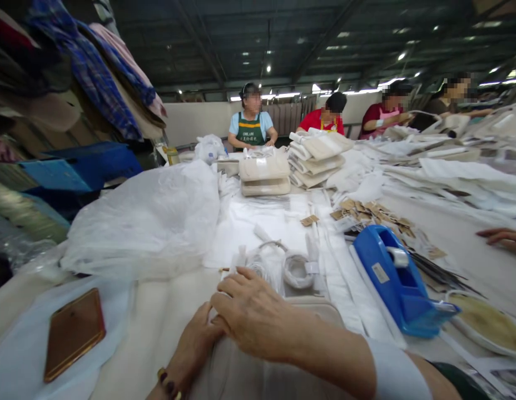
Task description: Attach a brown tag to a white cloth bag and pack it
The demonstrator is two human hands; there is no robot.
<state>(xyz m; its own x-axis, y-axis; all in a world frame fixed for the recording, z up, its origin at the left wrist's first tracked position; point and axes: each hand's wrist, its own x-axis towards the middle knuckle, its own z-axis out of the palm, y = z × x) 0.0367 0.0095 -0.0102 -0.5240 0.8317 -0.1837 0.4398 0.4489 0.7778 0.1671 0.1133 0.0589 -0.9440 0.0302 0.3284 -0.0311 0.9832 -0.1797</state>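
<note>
My left hand (196,340), with a beaded bracelet at its wrist, is close against my right hand (252,314) at the front of the table. The right hand lies partly over the left fingertips. Its fingers are bent inward, and whatever sits between the two hands is hidden. Below the forearm is a beige fabric piece with a rounded, piped edge (325,305), partly covered by my arm. Just beyond my hands lie a coiled pale cord (297,272) and clear plastic wrapping (258,264). A white cuff (395,369) covers part of my right forearm.
A blue tape dispenser (402,283) stands at right, beside brown tags (375,216) and a shallow dish (487,322). At left are a phone (74,333) and a large plastic bag (145,216). Folded beige pieces (264,169) are stacked ahead. Several co-workers sit beyond; another person's hand (504,238) enters at right.
</note>
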